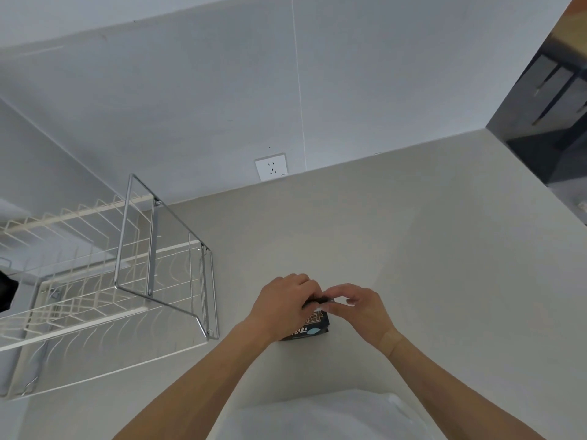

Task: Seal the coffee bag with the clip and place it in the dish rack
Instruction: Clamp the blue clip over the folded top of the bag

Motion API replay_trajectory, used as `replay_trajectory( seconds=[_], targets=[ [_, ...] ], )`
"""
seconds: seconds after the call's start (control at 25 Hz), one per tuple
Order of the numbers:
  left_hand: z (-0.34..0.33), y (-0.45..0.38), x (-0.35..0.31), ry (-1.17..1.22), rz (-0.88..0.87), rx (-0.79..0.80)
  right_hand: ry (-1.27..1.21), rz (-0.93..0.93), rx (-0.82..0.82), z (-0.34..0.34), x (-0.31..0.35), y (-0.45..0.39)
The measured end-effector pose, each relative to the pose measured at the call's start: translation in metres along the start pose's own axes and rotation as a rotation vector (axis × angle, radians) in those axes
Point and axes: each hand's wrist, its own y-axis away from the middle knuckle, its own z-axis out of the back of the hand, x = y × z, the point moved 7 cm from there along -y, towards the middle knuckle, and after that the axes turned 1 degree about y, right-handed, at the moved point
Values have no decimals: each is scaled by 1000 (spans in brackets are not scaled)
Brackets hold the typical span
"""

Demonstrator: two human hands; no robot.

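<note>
**Coffee bag held at its top on the counter**

Coffee bag (313,327), dark with a pale printed label, stood upright on the beige countertop (413,249) in the head view, well to the right of the dish rack (104,281). Both hands met over its top edge. The left hand (282,308) was curled over the bag's upper left corner, fingers closed around it. The right hand (360,309) pinched with thumb and forefinger at a small dark piece along the top edge, possibly the clip (324,300), though it was too small and too covered to be sure; the other fingers were loosely bent. A pale plaster sat on the right wrist. The rack, white wire with a chrome frame, stood against the left wall. A white wall socket (271,167) sat just above the counter's back edge.
</note>
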Motion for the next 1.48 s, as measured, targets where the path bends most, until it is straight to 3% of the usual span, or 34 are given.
replay_trajectory(
  seconds=[0.36, 0.56, 0.72, 0.92, 1.08, 1.2, 1.32, 1.48],
  targets=[
    [-2, 9, 0, 109, 55, -88, 36, 12, -22, 0, 0, 2],
    [2, 14, 6, 298, 123, -144, 229, 127, -47, -1, 6, 0],
    [-6, 20, 13, 308, 143, -101, 236, 51, 10, -13, -8, -1],
    [-6, 17, 16, 257, 140, -90, 328, 38, -33, -11, -8, 0],
    [2, 33, 44, 309, 266, -144, 424, 52, -26, -11, 4, -3],
    [7, 63, 77, 485, 403, -210, 453, 98, 24, -18, 18, -5],
    [7, 88, 96, 657, 546, -288, 529, 227, 48, -35, 44, -11],
    [-1, 93, 98, 803, 595, -311, 749, 377, 178, -78, 73, -21]
  ],
)
